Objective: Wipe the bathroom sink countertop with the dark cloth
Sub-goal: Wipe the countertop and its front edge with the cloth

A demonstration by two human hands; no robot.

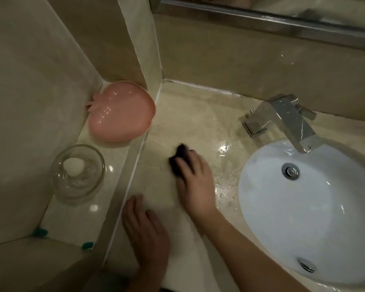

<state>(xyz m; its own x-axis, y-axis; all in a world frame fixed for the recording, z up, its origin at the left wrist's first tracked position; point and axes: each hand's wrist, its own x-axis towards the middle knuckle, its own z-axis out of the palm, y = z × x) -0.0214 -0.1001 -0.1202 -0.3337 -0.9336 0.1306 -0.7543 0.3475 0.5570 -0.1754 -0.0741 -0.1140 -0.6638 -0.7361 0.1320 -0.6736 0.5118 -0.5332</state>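
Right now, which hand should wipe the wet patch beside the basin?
The right hand: it already presses the dark cloth beside that wet patch. The left hand rests flat, farther away.

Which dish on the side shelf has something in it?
The clear glass bowl, nearer the person, holds a small white lump, maybe soap. The pink dish, farther back in the corner, looks empty.
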